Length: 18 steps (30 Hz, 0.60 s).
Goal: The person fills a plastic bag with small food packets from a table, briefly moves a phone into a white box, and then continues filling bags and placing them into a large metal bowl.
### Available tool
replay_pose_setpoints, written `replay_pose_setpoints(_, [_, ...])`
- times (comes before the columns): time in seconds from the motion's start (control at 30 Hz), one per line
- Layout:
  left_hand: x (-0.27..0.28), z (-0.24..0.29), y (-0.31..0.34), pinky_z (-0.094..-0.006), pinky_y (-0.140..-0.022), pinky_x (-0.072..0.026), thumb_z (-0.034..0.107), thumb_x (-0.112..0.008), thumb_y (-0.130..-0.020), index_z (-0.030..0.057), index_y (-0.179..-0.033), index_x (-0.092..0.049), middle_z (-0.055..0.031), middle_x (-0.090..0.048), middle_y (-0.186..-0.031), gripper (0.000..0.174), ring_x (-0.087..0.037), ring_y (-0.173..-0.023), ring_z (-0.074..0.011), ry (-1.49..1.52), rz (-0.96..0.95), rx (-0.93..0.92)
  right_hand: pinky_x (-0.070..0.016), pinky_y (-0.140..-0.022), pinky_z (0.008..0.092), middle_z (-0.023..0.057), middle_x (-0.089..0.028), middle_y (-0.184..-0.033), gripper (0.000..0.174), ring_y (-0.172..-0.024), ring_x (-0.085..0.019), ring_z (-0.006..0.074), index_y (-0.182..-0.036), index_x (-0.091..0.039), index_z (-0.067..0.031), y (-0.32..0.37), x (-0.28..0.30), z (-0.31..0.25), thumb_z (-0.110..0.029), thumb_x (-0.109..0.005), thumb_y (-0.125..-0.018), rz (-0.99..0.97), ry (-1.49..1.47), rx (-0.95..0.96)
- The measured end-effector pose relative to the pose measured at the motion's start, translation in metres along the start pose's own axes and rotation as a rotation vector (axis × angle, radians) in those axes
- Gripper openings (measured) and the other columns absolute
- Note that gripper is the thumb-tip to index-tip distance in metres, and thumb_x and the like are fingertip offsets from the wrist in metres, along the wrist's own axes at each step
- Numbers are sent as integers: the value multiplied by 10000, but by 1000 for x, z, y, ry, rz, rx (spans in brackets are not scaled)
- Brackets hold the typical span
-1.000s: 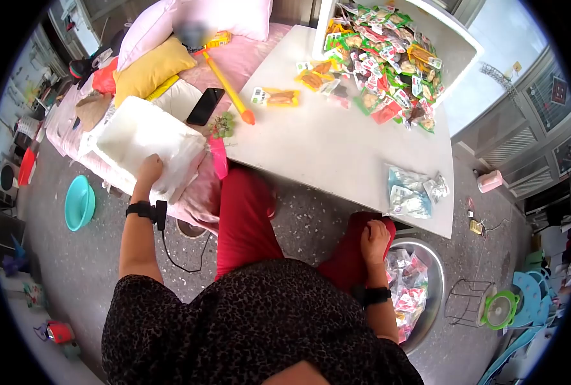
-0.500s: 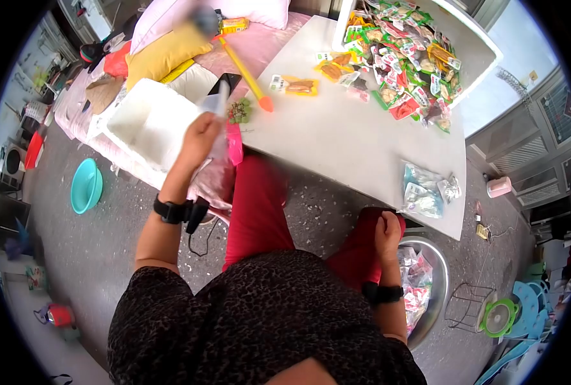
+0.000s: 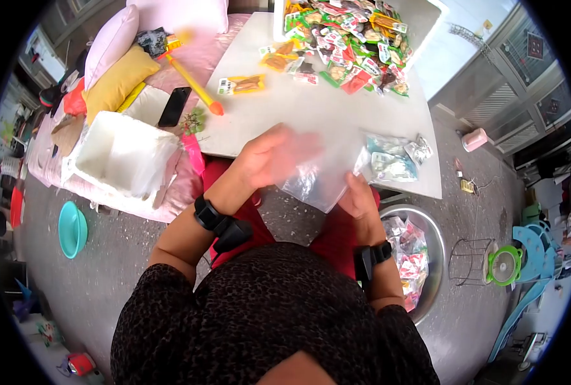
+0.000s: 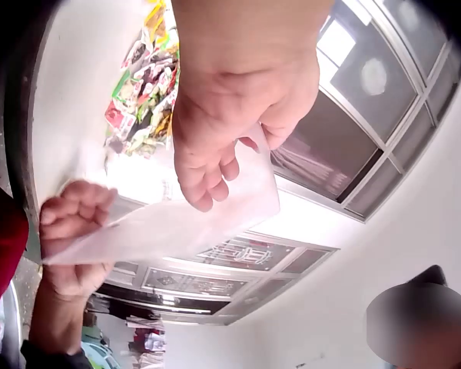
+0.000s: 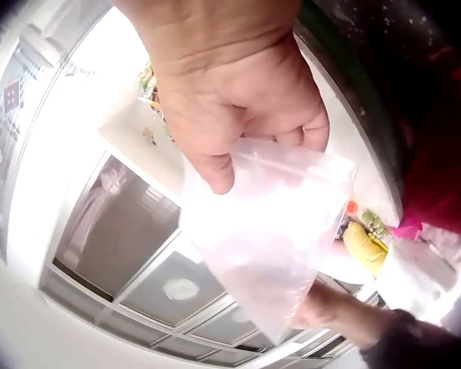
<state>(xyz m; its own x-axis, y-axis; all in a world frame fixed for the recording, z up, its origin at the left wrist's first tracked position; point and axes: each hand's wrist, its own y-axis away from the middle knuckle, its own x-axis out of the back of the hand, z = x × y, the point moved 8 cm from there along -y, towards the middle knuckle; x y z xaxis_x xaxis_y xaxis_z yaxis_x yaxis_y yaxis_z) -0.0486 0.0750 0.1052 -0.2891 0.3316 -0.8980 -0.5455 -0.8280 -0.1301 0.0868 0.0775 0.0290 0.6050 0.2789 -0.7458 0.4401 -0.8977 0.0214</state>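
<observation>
Between the two hands, above the lap by the table edge, spreads a clear plastic bag [image 3: 320, 183]. My left hand [image 3: 263, 157] pinches one side of it, thumb against curled fingers in the left wrist view. At the opposite side, my right hand [image 3: 360, 197] grips the edge of the bag [image 5: 269, 207], its thumb lying over the film in the right wrist view. Nothing shows inside the bag. On the table to the right of the bag lies a bluish plastic packet [image 3: 388, 159].
A white box [image 3: 420, 45] lies on its side, many snack packets [image 3: 346, 38] spilling onto the white table [image 3: 234, 122]. To the left, a white foam box [image 3: 125, 154] holds clear plastic. A metal basin [image 3: 433, 256] with packets stands by the right leg. A phone [image 3: 174, 106] lies left.
My left hand has moved right from the foam box, carrying the plastic bag over the lap. The right hand has lifted off the knee and taken the bag's other side.
</observation>
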Motion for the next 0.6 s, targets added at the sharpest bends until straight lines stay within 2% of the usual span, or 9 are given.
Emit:
replay_pose_setpoints(0.07, [16,11,0,-471,-894,-305,214,-455,-807,34,-1072,-450,-157,-453,-1121,320,-416,-1056,-304,-94,-57,-63,-454,-665,302,39,-537,-861,222,-818,-535,163,-941,-498,-58,-3,26,1,-146,-569,-749,80,1,-19])
replay_pose_setpoints(0.1, [19,18,2,-446,-863,-362,204,-479,-801,60,-880,-519,-158,-500,-1036,169,-456,-1007,-296,-126,62,-48,-456,-642,299,32,-537,-822,178,-780,-540,159,-901,-505,-56,-5,28,-2,-137,-562,-753,120,21,-11])
replay_pose_setpoints(0.17, [53,31,7,-403,-815,-403,189,-485,-795,49,-870,-512,-149,-515,-993,161,-496,-941,-269,-306,204,-22,-461,-595,291,17,-538,-744,95,-704,-549,151,-821,-518,-53,-11,31,-11,-118,-548,-760,200,63,4])
replay_pose_setpoints(0.27, [118,52,16,-345,-739,-438,171,-494,-784,37,-865,-502,-132,-526,-943,157,-531,-845,-228,-589,420,-7,-441,-511,268,36,-537,-748,68,-631,-549,159,-813,-509,-40,-26,32,-10,-92,-523,-770,183,267,-192])
replay_pose_setpoints(0.3, [138,60,18,-326,-713,-446,166,-497,-779,34,-865,-500,-126,-527,-928,158,-538,-815,-214,-687,491,-12,-381,-418,233,37,-518,-689,43,-540,-514,139,-779,-502,-41,-38,34,-8,-80,-513,-765,248,299,-117])
replay_pose_setpoints(0.4, [184,84,25,-304,-687,-435,156,-521,-748,12,-859,-496,-127,-527,-898,183,-533,-800,-214,-983,765,11,-328,-379,207,32,-487,-628,49,-493,-467,115,-742,-488,-42,-70,45,5,-79,-520,-744,258,478,-152])
replay_pose_setpoints(0.47, [152,110,28,-341,-704,-416,165,-528,-725,-6,-843,-498,-152,-533,-874,210,-515,-816,-269,-1773,863,-483,-303,-362,201,30,-461,-588,80,-465,-432,98,-725,-474,-38,-86,40,11,-93,-531,-721,282,555,-137])
replay_pose_setpoints(0.5, [124,105,31,-359,-712,-407,169,-531,-714,-16,-835,-500,-165,-535,-862,224,-506,-823,-297,-2156,875,-761,-300,-356,202,33,-461,-587,85,-459,-431,99,-727,-472,-35,-95,38,17,-95,-532,-720,277,575,-136])
replay_pose_setpoints(0.6, [108,63,5,-383,-740,-379,207,-530,-700,-5,-878,-513,-169,-527,-869,278,-478,-850,-323,-2027,602,-611,-284,-332,208,42,-469,-576,105,-441,-424,96,-694,-488,-14,-118,42,36,-111,-513,-725,147,685,-131])
